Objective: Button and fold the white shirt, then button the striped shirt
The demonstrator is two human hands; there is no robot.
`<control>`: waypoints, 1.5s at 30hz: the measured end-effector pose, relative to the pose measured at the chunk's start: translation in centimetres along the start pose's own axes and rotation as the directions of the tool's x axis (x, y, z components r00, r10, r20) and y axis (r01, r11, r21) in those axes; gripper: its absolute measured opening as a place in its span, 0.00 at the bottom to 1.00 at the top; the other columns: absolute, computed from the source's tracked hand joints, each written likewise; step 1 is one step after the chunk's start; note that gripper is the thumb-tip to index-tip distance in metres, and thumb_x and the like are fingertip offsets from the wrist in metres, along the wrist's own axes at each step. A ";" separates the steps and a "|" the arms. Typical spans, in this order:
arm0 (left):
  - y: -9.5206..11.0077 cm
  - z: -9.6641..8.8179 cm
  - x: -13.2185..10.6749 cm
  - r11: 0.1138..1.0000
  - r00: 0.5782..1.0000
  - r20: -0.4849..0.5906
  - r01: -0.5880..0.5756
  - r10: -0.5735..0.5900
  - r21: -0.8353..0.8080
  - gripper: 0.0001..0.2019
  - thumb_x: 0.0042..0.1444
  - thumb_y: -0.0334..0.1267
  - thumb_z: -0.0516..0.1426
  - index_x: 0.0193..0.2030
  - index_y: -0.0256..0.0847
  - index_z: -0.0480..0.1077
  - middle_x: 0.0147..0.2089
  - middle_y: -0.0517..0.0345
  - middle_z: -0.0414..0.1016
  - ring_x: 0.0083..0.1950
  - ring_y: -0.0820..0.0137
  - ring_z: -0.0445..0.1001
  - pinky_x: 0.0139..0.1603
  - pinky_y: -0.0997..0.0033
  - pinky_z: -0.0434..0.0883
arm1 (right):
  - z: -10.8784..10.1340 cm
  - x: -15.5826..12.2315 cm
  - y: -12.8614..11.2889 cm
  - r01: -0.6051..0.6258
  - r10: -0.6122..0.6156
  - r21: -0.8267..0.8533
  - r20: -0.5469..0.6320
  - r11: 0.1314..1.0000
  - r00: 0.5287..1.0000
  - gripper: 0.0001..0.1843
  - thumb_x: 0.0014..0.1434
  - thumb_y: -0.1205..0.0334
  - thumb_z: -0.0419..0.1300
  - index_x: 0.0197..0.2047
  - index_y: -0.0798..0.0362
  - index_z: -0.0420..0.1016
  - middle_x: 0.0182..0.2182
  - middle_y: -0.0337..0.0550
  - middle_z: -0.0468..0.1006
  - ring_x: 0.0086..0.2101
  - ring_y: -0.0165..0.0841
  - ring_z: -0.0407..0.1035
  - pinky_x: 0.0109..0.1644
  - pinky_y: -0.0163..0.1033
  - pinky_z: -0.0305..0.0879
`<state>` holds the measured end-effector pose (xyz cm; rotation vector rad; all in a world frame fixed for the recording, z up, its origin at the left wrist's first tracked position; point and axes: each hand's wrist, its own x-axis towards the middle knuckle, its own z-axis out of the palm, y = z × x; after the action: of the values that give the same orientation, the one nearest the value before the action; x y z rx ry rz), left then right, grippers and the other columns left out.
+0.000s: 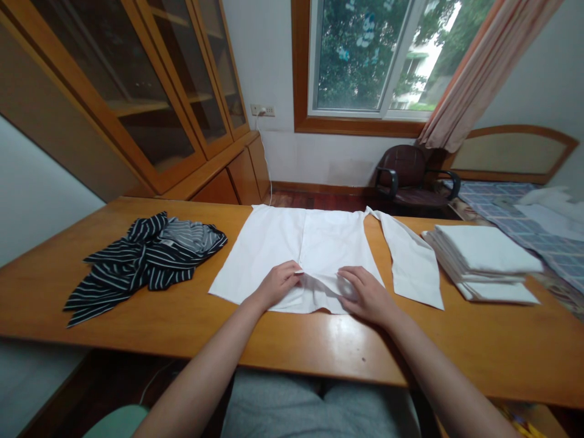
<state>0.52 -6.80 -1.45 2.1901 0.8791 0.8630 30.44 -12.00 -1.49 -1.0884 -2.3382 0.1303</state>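
A white shirt (292, 249) lies spread flat on the wooden table (137, 322), one sleeve (410, 261) stretched out to the right. My left hand (278, 283) rests on the shirt's near edge, its fingers curled and pinching a fold of the fabric. Beside it, my right hand (365, 295) presses on the same near edge with its fingers curled over a raised crease. The two hands are close together at the middle of the hem.
A crumpled black-and-white striped garment (146, 255) lies at the left of the table. A stack of folded white cloths (483, 258) sits at the right. Behind the table stand a dark chair (410, 176), a wooden cabinet (159, 103) and a bed (524, 219).
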 end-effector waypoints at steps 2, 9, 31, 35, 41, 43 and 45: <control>0.3 -0.1 0.0 1.000 1.000 -0.001 -0.006 0.006 -0.002 0.20 0.69 0.42 0.48 0.31 0.38 0.75 0.40 0.52 0.76 0.43 0.68 0.75 0.48 0.69 0.71 | 0.1 0.1 -0.1 0.038 -0.038 -0.032 -0.001 0.999 0.999 0.26 0.57 0.66 0.62 0.59 0.51 0.64 0.55 0.55 0.71 0.52 0.44 0.67 0.54 0.52 0.68; 0.9 0.0 -0.2 0.998 0.998 -0.040 -0.056 0.056 0.007 0.08 0.63 0.36 0.56 0.39 0.40 0.78 0.43 0.51 0.78 0.44 0.66 0.77 0.48 0.66 0.73 | -0.7 0.1 -0.6 0.074 -0.069 -0.062 0.070 0.995 0.995 0.13 0.52 0.73 0.57 0.42 0.52 0.69 0.50 0.54 0.73 0.47 0.43 0.67 0.48 0.46 0.68; 1.1 -0.9 -0.9 0.998 0.960 0.276 0.050 -0.035 -0.048 0.05 0.54 0.30 0.59 0.30 0.38 0.76 0.34 0.59 0.71 0.36 0.73 0.71 0.38 0.75 0.65 | -0.7 1.2 2.8 -0.346 0.356 0.116 -0.076 0.931 0.931 0.14 0.68 0.61 0.48 0.48 0.53 0.73 0.45 0.51 0.77 0.47 0.40 0.71 0.55 0.47 0.66; 1.0 -1.3 -1.2 0.998 0.952 0.306 0.045 -0.031 -0.040 0.05 0.53 0.29 0.59 0.29 0.39 0.76 0.33 0.60 0.70 0.35 0.73 0.70 0.36 0.76 0.64 | 1.1 1.5 5.7 -0.468 0.441 -0.063 -0.243 0.882 0.864 0.20 0.67 0.67 0.45 0.58 0.56 0.68 0.52 0.57 0.73 0.53 0.43 0.67 0.60 0.52 0.63; 1.2 -1.7 -1.6 0.997 0.956 0.290 0.062 -0.048 -0.041 0.05 0.54 0.30 0.59 0.31 0.39 0.77 0.34 0.59 0.72 0.36 0.72 0.72 0.37 0.75 0.65 | 1.2 0.7 6.1 -0.469 0.427 -0.356 -0.194 0.809 0.883 0.20 0.64 0.72 0.47 0.56 0.56 0.71 0.52 0.58 0.73 0.51 0.46 0.65 0.56 0.52 0.64; 1.3 -1.7 -1.6 0.997 0.957 0.284 0.073 -0.061 -0.032 0.05 0.54 0.32 0.60 0.30 0.39 0.77 0.34 0.58 0.73 0.36 0.72 0.72 0.38 0.75 0.66 | 0.8 0.4 5.7 -0.509 0.454 -0.416 -0.231 0.754 0.860 0.15 0.66 0.68 0.50 0.50 0.54 0.74 0.48 0.57 0.73 0.46 0.46 0.66 0.49 0.51 0.65; 1.4 -1.6 -1.6 0.996 0.956 0.285 0.084 -0.074 -0.024 0.05 0.55 0.34 0.60 0.30 0.38 0.78 0.35 0.58 0.74 0.35 0.72 0.72 0.38 0.74 0.66 | 0.4 0.3 5.5 -0.564 0.502 -0.447 -0.260 0.694 0.825 0.13 0.67 0.63 0.50 0.48 0.55 0.74 0.43 0.57 0.73 0.40 0.44 0.67 0.43 0.47 0.65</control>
<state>-1.12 -8.33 0.02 2.1629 0.7958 0.5037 33.81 -8.10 -3.35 -1.9729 -1.9119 -0.3591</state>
